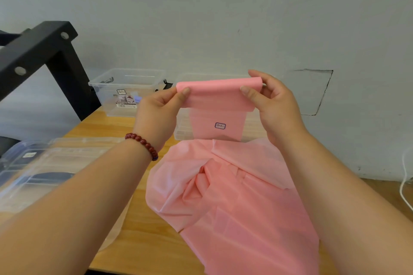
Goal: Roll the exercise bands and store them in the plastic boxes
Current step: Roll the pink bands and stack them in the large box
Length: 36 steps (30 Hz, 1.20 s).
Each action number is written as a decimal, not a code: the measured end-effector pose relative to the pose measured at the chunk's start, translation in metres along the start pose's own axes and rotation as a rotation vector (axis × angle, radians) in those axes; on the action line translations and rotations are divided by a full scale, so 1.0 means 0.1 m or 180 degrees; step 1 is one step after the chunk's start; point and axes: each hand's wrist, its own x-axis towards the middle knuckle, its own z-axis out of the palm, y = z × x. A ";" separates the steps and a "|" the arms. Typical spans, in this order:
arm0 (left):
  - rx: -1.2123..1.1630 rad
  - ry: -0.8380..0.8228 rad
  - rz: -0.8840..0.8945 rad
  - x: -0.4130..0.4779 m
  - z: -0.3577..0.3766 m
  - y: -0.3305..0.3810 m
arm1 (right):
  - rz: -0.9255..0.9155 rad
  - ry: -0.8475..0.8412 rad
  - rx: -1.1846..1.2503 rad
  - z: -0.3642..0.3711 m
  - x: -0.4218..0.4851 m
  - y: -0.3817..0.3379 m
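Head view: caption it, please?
The left hand and right hand pinch a thin pink exercise band above a wooden table.

pale grey wall, wooden table, black metal frame

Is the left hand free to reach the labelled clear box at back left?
Likely not yet: the left hand pinches the pink band alongside the right hand. The path to the box looks open once it lets go.

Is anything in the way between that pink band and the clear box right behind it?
Nothing visible does. The left hand and right hand pinch the pink exercise band by its rolled top edge, directly in front of the clear plastic box, whose top looks uncovered, though the band hides much of it.
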 end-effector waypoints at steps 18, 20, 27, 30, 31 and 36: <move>0.0004 0.0237 0.0106 0.03 -0.01 -0.02 | 0.0140 0.0087 0.0193 0.04 0.02 0.02; 0.0020 0.0238 0.0094 0.05 -0.01 -0.04 | 0.0136 0.0072 0.0222 0.04 0.02 0.02; -0.0211 0.0316 -0.0037 0.05 0.01 -0.01 | 0.0145 0.0155 0.0101 0.06 0.02 0.02; -0.0341 0.0271 -0.0087 0.05 0.01 -0.01 | 0.0129 0.0292 -0.0035 0.06 0.04 0.00; -0.0354 0.0233 -0.0079 0.04 0.01 -0.02 | 0.0123 0.0338 -0.0099 0.06 0.04 0.00; -0.0223 0.0091 -0.0036 0.02 -0.02 -0.02 | 0.0162 0.0409 -0.0289 0.05 0.04 0.00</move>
